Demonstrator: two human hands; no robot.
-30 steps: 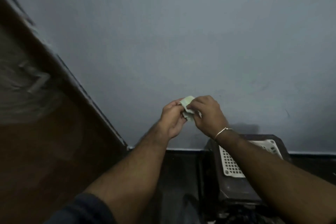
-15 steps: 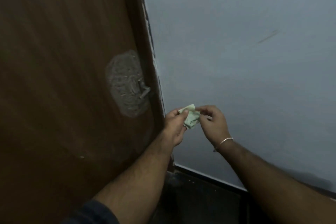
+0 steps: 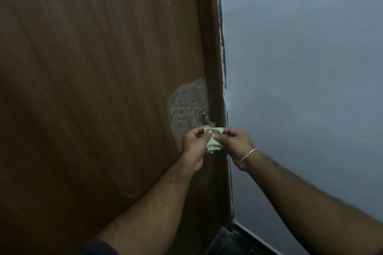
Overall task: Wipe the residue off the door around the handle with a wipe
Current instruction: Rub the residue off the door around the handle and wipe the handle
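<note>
A brown wooden door (image 3: 93, 89) fills the left of the view. Near its right edge a whitish smeared patch of residue (image 3: 186, 107) surrounds a small metal handle (image 3: 207, 121). Just below the handle, both hands pinch a crumpled pale green wipe (image 3: 213, 143). My left hand (image 3: 194, 145) grips its left side and my right hand (image 3: 236, 143), with a thin metal bangle at the wrist, grips its right side. The wipe hangs in front of the door's lower residue and does not clearly touch it.
The door frame (image 3: 217, 68) runs down beside the door, with a grey-blue wall (image 3: 300, 89) to the right. A dark skirting and dark floor (image 3: 238, 240) show at the bottom.
The view has swung left and closer, so the door and residue patch now fill the middle. Both hands, still holding the wipe, have come up right below the handle.
</note>
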